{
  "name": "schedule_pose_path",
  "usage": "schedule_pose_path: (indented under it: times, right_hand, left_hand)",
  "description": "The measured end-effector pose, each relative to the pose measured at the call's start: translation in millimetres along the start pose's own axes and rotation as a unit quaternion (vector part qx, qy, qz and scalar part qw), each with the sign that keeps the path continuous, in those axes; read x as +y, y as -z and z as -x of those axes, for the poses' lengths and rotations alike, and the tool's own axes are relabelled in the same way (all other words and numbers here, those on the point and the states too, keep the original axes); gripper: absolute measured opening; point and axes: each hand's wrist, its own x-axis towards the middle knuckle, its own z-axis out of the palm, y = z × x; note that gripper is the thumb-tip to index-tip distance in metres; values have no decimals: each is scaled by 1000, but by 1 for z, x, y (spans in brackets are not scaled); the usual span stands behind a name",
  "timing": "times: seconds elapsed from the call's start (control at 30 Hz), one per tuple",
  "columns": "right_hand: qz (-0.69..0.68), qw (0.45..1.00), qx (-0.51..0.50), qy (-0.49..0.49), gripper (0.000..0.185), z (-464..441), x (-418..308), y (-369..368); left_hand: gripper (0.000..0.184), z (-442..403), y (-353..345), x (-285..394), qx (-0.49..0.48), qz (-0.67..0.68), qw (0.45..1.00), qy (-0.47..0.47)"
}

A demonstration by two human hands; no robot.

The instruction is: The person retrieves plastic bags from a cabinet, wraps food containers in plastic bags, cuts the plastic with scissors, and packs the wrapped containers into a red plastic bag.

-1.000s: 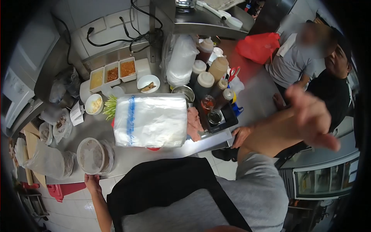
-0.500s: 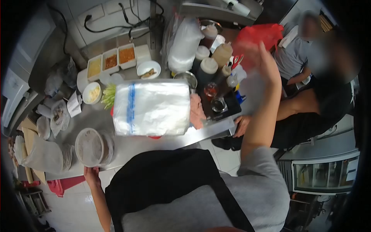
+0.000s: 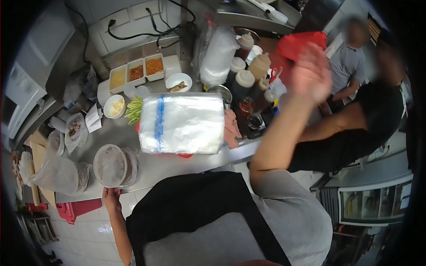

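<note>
My left hand (image 3: 112, 199) is at the counter's front edge, just below a round plastic tub (image 3: 110, 166) with a cloudy lid; its fingertips are partly hidden, so its grip cannot be made out. Raised over the right end of the counter, my right hand (image 3: 312, 75) is blurred, its fingers apart and nothing visible in it. Behind it lies a red plastic bag (image 3: 299, 45). Squeeze bottles (image 3: 244, 79) stand left of that hand. A stack of clear plastic bags with a blue stripe (image 3: 188, 123) lies in front of me.
Trays of chopped ingredients (image 3: 136, 71) line the back, with white bowls (image 3: 178, 82) nearer. Green stalks (image 3: 134, 111) and a pink cloth (image 3: 231, 127) flank the bag stack. Filled plastic bags (image 3: 62, 175) sit left. Two people, one in black (image 3: 381, 104), are at the right.
My right hand has turned and lifted slightly, its forearm swinging left across the bottles' side. My left hand stays by the tub. The whole view has shifted a little.
</note>
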Motion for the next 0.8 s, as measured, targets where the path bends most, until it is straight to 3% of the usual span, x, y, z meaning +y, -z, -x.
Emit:
schedule_pose_path:
  times: [0.03, 0.07, 0.13, 0.17, 0.23, 0.27, 0.33, 0.37, 0.43, 0.47, 0.53, 0.63, 0.73, 0.8]
  right_hand:
    - [28, 998, 20, -55, 42, 24, 51, -1]
    - [117, 974, -30, -189, 40, 73, 111, -26]
    - [203, 828, -300, -427, 38, 180, 201, -100]
    - [187, 746, -436, -468, 37, 223, 223, -135]
    - [130, 654, -574, -475, 36, 265, 234, -181]
    - [119, 644, -590, -473, 36, 274, 235, -192]
    - [91, 620, -622, -469, 37, 284, 239, -203]
    - [79, 608, -640, -463, 39, 290, 239, -208]
    - [152, 589, -674, -419, 38, 314, 240, -201]
    - [196, 580, -688, -390, 38, 327, 244, -191]
    - [356, 624, -651, -244, 39, 354, 247, -171]
    - [434, 614, -636, -174, 42, 362, 255, -154]
    - [415, 646, -619, -164, 40, 363, 262, -152]
    - [447, 645, -600, -156, 27, 369, 268, -159]
  left_hand:
    - [14, -1, 1, -3, -8, 1, 1000, 9]
    - [14, -2, 2, -4, -13, 4, 1000, 14]
    - [18, -7, 14, -2, -31, -29, 999, 21]
    - [20, -5, 14, 2, -27, -23, 999, 29]
    - [23, 8, -9, 14, -27, 24, 999, 13]
    - [24, 21, -23, 21, -31, 58, 998, -13]
    - [18, -5, 3, -27, 6, -68, 996, -54]
    - [15, -31, 39, -47, -63, -76, 992, -77]
    - [10, -10, 42, -17, -78, -62, 993, -56]
    - [9, 26, -2, 26, -25, -38, 999, -13]
    - [10, 37, -6, 47, 14, -10, 999, 36]
    - [8, 36, 5, 61, -17, -19, 1000, 13]
    - [9, 36, 0, 81, -44, -10, 999, -11]
    - [9, 32, -9, 93, -75, -10, 996, -40]
